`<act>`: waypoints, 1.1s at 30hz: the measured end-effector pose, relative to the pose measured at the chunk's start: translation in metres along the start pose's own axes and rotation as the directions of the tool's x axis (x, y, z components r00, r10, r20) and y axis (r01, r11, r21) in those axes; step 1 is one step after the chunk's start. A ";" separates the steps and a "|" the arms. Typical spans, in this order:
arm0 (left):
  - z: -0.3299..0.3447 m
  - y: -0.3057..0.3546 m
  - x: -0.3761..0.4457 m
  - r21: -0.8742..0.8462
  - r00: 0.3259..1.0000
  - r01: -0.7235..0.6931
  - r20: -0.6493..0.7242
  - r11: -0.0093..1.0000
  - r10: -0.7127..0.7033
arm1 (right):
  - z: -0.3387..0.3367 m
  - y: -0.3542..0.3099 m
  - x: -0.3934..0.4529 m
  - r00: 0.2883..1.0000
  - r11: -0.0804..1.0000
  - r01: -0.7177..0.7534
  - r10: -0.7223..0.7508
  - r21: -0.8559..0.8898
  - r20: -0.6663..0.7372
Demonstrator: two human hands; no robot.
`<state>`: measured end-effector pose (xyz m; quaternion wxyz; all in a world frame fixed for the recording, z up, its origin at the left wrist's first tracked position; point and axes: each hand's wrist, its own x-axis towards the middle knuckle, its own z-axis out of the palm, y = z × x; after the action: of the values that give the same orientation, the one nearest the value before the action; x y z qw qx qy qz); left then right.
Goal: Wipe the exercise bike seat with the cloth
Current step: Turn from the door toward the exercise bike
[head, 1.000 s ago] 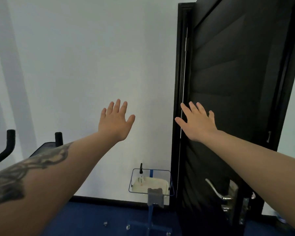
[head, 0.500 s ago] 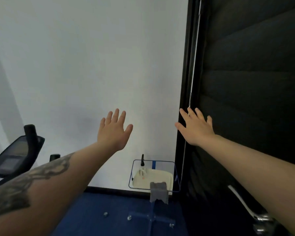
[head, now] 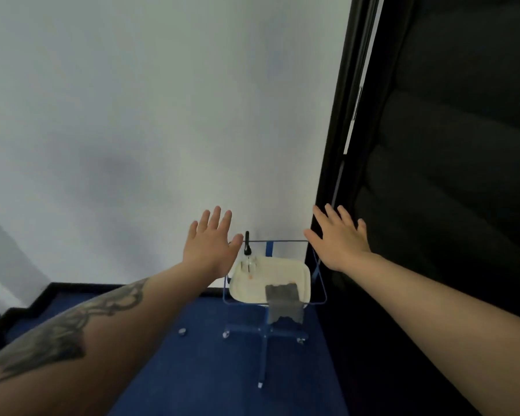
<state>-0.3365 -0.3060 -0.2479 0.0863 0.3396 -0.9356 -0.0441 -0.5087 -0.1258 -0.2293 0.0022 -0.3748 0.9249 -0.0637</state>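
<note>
My left hand [head: 212, 246] & right hand [head: 341, 241] were both spread flat w/ nothing in them, just above the blue stand [head: 318, 298], where the grey cloth [head: 283, 304] hung over the tray [head: 282, 267] front edge.

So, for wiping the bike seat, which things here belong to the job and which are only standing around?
For the job:
grey cloth, draped over the tray's front edge
left hand and right hand, both open, empty

Only standing around:
cream tray
blue wire stand
spray bottle
dark door
</note>
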 end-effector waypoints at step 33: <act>0.368 0.019 0.070 -0.077 0.748 0.355 0.621 0.932 -0.234 | 0.371 0.057 0.130 0.682 0.977 0.126 -0.211 0.172 0.701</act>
<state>-0.4717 -0.3276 -0.5970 -0.1916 0.4417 -0.8394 -0.2520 -0.6224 -0.2181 -0.5981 0.3757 -0.4530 0.8077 0.0364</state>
